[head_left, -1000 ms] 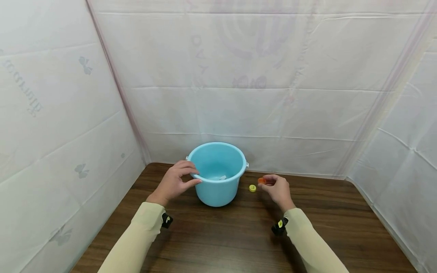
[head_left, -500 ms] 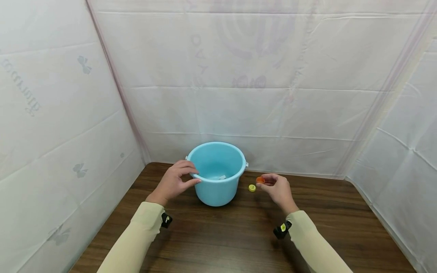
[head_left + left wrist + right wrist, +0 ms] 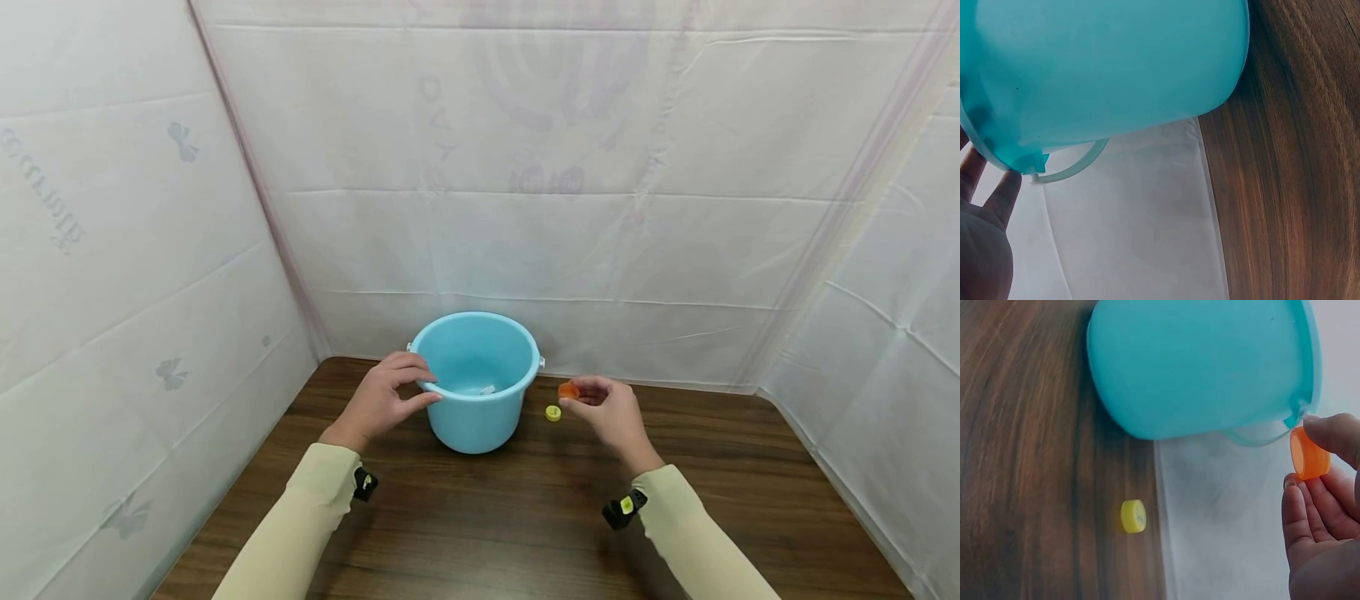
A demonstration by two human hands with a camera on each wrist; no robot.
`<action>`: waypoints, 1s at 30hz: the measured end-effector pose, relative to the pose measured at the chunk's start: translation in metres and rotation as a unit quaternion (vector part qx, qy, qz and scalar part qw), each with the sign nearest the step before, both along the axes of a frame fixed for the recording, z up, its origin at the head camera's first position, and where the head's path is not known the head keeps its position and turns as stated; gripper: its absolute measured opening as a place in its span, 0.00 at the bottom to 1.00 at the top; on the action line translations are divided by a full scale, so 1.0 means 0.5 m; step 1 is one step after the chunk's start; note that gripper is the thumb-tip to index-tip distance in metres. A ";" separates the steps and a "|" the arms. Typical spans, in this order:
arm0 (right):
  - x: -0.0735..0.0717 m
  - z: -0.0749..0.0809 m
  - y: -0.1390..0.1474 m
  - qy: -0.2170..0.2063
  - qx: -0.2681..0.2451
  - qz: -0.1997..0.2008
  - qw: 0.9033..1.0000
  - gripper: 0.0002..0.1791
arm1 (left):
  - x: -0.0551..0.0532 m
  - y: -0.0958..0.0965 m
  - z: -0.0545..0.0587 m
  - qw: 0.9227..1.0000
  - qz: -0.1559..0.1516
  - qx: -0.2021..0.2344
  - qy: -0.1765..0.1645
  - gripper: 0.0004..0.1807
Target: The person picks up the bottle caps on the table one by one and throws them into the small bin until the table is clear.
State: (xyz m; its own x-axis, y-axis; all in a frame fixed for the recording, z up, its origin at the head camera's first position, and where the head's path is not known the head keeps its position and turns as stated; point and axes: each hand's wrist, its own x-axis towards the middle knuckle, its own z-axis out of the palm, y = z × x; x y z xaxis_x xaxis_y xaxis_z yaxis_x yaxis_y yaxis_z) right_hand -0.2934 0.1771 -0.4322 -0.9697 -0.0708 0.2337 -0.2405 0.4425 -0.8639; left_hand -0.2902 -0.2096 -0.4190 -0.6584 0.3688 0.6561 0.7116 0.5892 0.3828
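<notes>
A light blue bucket (image 3: 476, 429) stands upright at the back of the wooden table. My left hand (image 3: 381, 406) holds the bucket's near left rim, thumb outside and fingers over the edge. To the right of the bucket, my right hand (image 3: 613, 414) pinches an orange bottle cap (image 3: 1311, 455) between thumb and fingertips, raised above the table. Below it on the wood lies a yellow bottle cap (image 3: 1133, 516), close to the bucket's right side. Inside the bucket a small whitish piece (image 3: 487, 389) shows on the bottom.
White sheeting (image 3: 480, 167) hangs behind the table and along both sides. The bucket's pale handle (image 3: 1079, 165) hangs down on its far side. Brown wood (image 3: 480, 533) spreads in front of the bucket, between the forearms.
My right hand has shifted slightly left and up with the orange bottle cap, which has tilted a little. My left hand stays on the bucket's rim.
</notes>
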 end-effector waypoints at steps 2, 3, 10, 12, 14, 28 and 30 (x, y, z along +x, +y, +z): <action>0.003 0.007 -0.003 0.001 0.000 0.001 1.000 0.22 | 0.000 0.000 -0.001 1.000 0.000 0.000 0.002 0.12; 0.005 0.010 -0.006 0.002 -0.002 0.002 1.000 0.22 | -0.001 0.000 -0.001 1.000 -0.001 0.000 0.004 0.12; 0.013 0.037 -0.020 0.014 -0.023 0.021 0.999 0.23 | -0.002 -0.001 -0.003 1.000 -0.001 -0.001 0.009 0.11; 0.014 0.046 -0.025 0.019 -0.027 0.023 0.999 0.23 | -0.002 -0.001 -0.002 1.000 0.003 -0.003 0.005 0.11; 0.012 0.055 -0.031 0.023 -0.028 0.023 0.999 0.23 | -0.002 -0.001 -0.001 1.000 0.004 -0.004 0.004 0.11; -0.010 0.106 -0.077 0.057 -0.051 0.034 0.996 0.21 | 0.002 0.002 0.002 1.000 -0.001 -0.004 0.011 0.12; -0.013 0.111 -0.083 0.058 -0.053 0.037 0.996 0.20 | 0.001 0.002 0.002 1.000 -0.002 -0.001 0.018 0.12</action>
